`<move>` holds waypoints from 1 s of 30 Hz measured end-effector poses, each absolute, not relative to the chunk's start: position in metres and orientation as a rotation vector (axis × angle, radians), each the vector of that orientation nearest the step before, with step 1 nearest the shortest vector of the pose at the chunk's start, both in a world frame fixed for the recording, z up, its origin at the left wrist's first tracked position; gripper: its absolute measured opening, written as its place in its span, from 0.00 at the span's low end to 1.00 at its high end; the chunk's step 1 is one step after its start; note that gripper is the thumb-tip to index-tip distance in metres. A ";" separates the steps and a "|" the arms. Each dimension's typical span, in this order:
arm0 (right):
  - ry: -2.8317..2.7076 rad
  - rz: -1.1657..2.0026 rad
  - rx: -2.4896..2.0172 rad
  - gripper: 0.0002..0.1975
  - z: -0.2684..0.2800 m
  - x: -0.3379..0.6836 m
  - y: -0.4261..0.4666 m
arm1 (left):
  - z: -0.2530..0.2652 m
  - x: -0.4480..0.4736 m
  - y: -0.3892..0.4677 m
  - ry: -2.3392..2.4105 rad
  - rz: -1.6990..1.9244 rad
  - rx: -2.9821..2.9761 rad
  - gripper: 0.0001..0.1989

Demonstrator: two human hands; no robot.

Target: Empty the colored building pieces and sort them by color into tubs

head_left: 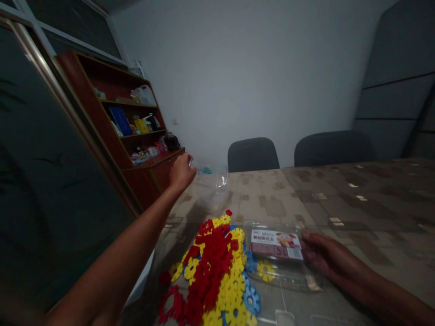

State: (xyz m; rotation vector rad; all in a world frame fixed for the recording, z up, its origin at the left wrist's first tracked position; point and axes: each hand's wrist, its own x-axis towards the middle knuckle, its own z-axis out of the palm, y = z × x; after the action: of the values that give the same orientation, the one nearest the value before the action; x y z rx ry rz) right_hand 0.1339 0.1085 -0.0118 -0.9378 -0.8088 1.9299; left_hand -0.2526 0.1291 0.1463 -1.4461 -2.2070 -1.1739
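Pale wall (pixel 238 81) backs a table (pixel 370 240) under patterned cloth, with a pile (pixel 212 262) of red, yellow and blue plastic pieces spread in front of you. Your left hand (pixel 183 172), arm outstretched past the pile and to its left, pinches clear plastic (pixel 212 190) by its near edge, fingers closed. That clear plastic sits beyond the pile's far end, its outline faint in the dim light.

Your right hand (pixel 316 251), to the right of the pile, touches the right edge of a clear box (pixel 292 271), thumb side up; you cannot tell from this view whether those fingers grip it. On the box, a white and maroon label (pixel 276 244) faces up, while blue and yellow pieces at the pile's right edge show through its left side. Most pieces lie heaped, with red ones along the middle and yellow ones beside them; a few sit loose at the pile's left.

Well beyond the pile stand two dark chairs (pixel 253 154); far to its left, a red-brown cabinet (pixel 99 117) holds crowded shelves.
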 end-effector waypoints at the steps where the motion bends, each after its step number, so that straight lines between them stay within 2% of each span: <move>1: -0.809 1.925 -0.942 0.09 -0.012 0.134 0.108 | 0.146 -0.253 0.132 -2.251 -1.074 -1.453 0.15; 6: -0.818 1.911 -0.946 0.10 -0.006 0.131 0.105 | 0.130 -0.247 0.137 -2.453 -0.710 -1.371 0.17; 12: -0.773 1.924 -0.976 0.09 -0.010 0.132 0.108 | 0.127 -0.249 0.137 -2.514 -0.624 -1.325 0.18; 20: -0.749 1.959 -0.925 0.08 -0.015 0.132 0.112 | 0.138 -0.236 0.124 -2.410 -0.662 -1.450 0.22; 25: -0.764 1.974 -0.923 0.08 -0.012 0.134 0.110 | 0.144 -0.221 0.112 -2.281 -0.817 -1.537 0.31; 30: -0.796 2.010 -0.897 0.08 0.008 0.130 0.092 | 0.139 -0.189 0.064 -2.105 -1.067 -1.868 0.21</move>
State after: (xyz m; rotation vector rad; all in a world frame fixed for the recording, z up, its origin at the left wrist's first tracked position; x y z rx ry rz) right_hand 0.1297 0.0917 0.0078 -0.8973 -0.7961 2.0102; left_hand -0.1886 0.0638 0.1391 -1.8678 -2.1053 -1.0666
